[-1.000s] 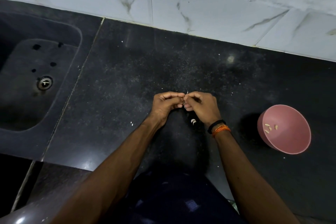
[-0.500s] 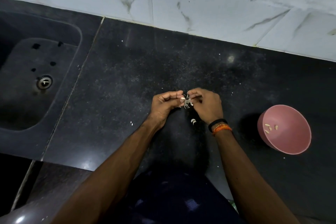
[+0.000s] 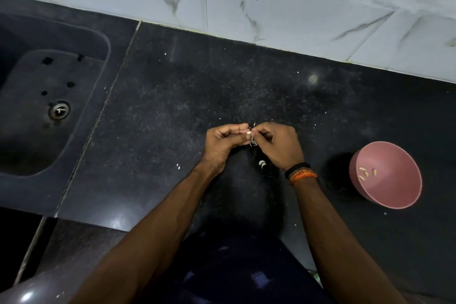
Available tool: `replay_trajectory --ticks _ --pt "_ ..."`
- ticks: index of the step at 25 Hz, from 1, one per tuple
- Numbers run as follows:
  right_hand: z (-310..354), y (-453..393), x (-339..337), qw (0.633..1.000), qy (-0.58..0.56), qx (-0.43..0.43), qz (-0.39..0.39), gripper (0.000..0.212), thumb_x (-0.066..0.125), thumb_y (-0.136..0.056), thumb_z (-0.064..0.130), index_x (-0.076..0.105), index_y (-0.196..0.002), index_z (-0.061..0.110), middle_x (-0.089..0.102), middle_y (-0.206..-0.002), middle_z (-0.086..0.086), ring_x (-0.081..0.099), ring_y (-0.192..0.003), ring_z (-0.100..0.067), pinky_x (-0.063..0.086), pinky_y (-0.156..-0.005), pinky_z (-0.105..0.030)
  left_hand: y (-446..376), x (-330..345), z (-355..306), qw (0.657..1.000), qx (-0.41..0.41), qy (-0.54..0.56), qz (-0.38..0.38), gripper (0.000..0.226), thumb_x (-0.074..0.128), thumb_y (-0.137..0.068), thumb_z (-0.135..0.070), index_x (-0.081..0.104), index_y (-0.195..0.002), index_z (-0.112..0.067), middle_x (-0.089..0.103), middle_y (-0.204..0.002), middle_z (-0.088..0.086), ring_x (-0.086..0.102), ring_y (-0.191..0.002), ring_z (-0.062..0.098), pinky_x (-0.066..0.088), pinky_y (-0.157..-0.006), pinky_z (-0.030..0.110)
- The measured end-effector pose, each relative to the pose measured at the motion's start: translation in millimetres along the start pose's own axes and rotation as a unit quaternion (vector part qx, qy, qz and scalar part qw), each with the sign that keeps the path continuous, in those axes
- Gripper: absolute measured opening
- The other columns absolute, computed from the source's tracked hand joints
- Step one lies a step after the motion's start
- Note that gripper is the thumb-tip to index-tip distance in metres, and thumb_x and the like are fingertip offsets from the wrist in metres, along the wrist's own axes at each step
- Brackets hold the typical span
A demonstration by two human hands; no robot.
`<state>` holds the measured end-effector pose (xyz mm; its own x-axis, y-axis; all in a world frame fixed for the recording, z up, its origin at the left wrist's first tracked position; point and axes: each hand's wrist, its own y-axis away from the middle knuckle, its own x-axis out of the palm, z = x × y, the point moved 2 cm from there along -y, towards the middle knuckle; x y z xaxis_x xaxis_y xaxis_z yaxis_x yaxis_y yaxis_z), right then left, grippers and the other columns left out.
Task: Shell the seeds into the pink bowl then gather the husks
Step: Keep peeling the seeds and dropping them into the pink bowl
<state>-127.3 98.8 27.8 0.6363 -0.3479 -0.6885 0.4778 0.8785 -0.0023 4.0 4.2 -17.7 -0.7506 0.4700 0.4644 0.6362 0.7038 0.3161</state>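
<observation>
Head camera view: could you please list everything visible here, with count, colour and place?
bowl: one, pink, on the counter at right
kernels: about five, pale, inside the bowl
husk pieces: two, whitish, on the counter below the right hand
seed: one, pale, pinched between both hands
counter: one, black speckled, centre
sink: one, dark, left, with a metal drain
wall tiles: white marbled, behind the counter
wristbands: black and orange, right wrist
left hand: pinching the seed
right hand: pinching the seed

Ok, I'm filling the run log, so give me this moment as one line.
step: shelling | left hand + right hand: pinch seed | pink bowl: few kernels | husks: on counter
</observation>
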Motion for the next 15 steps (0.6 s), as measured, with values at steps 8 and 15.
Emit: replay_trajectory --ticks 8,15 --pt "-7.9 0.5 2.2 0.994 -0.089 0.041 0.040 0.013 0.067 -0.095 0.012 0.078 -0.100 0.015 0.077 -0.084 0.005 0.075 -0.079 -0.010 0.063 -0.079 -0.043 0.7 -3.0 0.2 1.000 0.003 0.019 0.005 0.021 0.070 -0.081 0.013 0.073 -0.101 0.007 0.075 -0.092 0.022 0.073 -0.091 0.033 0.061 -0.084 0.039" --pt "-7.7 2.2 -1.0 0.995 -0.087 0.036 0.036 0.018 0.074 -0.090 0.010 0.077 -0.106 0.014 0.077 -0.099 0.004 0.073 -0.090 -0.006 0.061 -0.087 -0.036 0.3 -3.0 -0.5 1.000 0.003 0.019 0.009 0.023 0.069 -0.081 0.012 0.070 -0.104 0.011 0.074 -0.092 0.022 0.073 -0.089 0.032 0.061 -0.083 0.036"
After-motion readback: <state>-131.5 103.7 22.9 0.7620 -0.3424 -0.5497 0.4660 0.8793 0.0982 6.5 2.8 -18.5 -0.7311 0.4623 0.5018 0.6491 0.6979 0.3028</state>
